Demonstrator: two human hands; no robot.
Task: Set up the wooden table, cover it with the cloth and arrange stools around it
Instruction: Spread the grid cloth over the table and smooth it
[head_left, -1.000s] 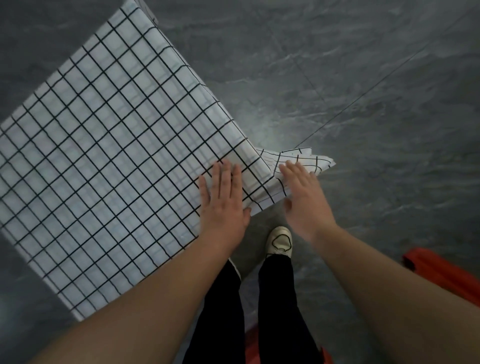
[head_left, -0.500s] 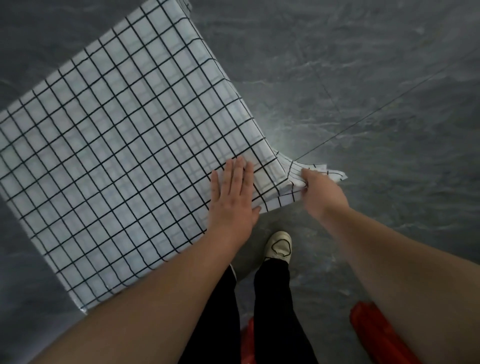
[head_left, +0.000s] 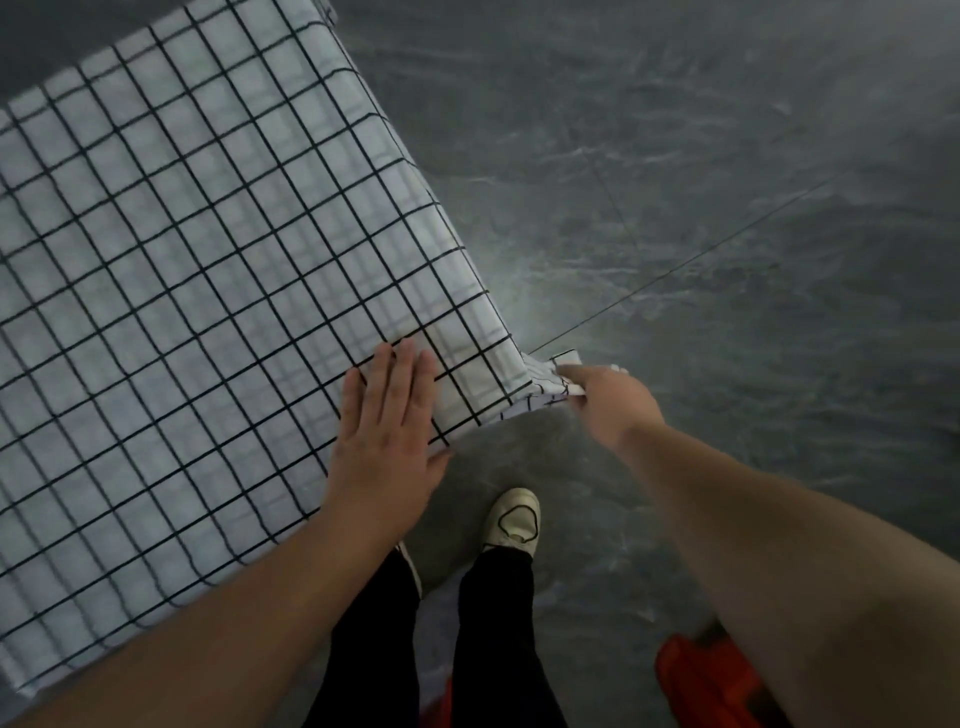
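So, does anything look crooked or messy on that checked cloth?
Only one corner. The cloth lies smooth across the top, but its near corner is bunched and sticks out sideways, where the right hand pinches it. The left hand presses flat beside it.

The left hand (head_left: 387, 431) and right hand (head_left: 608, 400) are bare, and so are both forearms as far as they show. The legs wear slim black trousers (head_left: 493, 649). One foot wears a cream-white low shoe (head_left: 511, 519) with a dark line looping over its toe. A white sliver of a second shoe (head_left: 413, 566) shows beside the other trouser hem.
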